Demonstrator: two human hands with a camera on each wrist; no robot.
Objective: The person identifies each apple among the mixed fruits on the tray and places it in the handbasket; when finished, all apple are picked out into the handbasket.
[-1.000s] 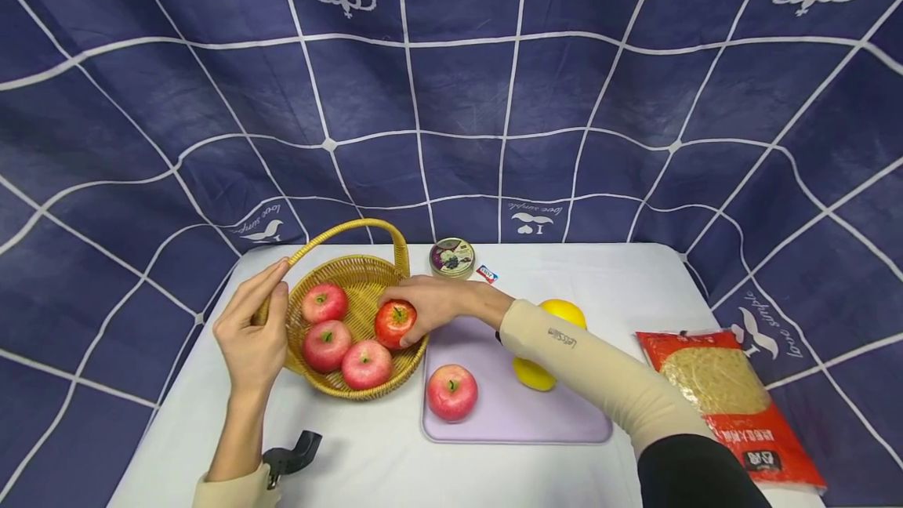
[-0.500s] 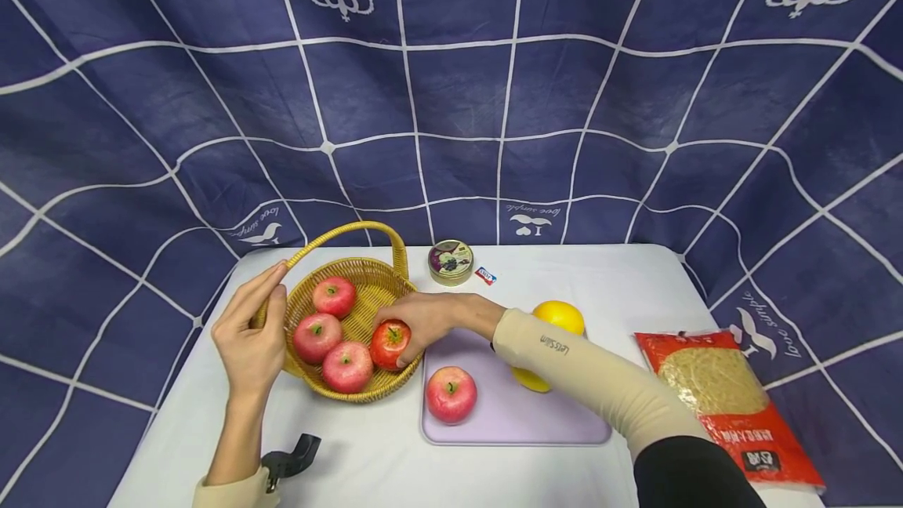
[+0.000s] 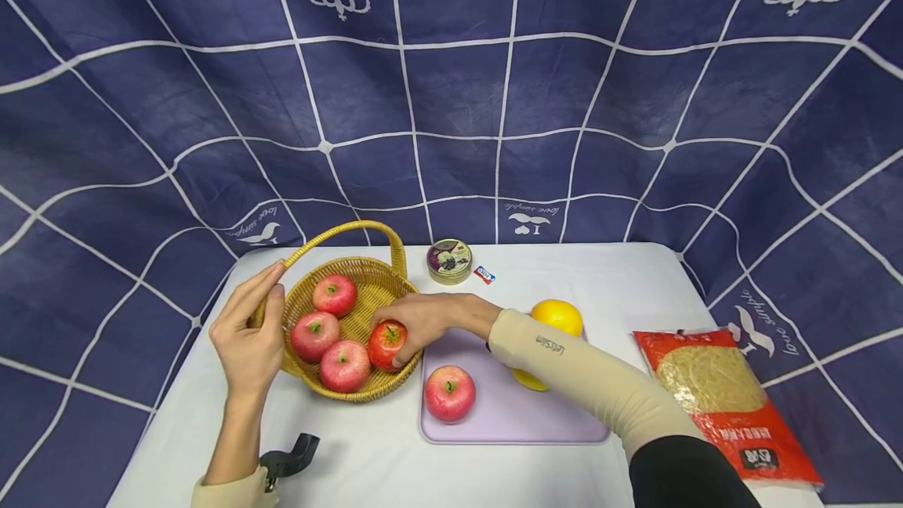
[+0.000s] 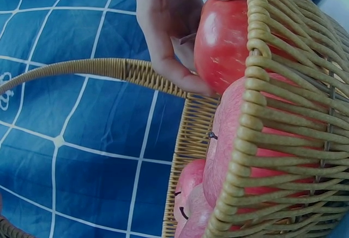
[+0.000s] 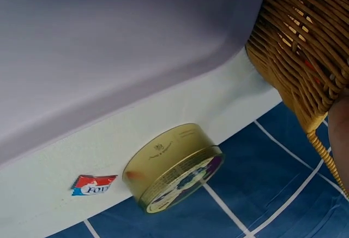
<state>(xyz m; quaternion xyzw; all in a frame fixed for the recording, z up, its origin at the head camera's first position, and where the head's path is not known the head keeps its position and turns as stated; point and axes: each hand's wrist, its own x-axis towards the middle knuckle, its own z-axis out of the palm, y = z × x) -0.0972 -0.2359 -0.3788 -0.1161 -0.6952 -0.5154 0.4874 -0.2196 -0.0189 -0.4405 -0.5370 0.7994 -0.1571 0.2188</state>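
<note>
Near the worktop's left edge, my left hand (image 3: 248, 335) is bracing the basket (image 3: 367, 273) with straight fingers while my right hand (image 3: 416, 318) is gripping an apple (image 3: 386, 343) inside it.

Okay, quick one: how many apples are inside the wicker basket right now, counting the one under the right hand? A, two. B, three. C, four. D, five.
C: the head view shows three pink apples lying in the basket and a fourth, redder apple gripped by the right hand at its near edge; another apple sits outside on the cutting board.
</note>
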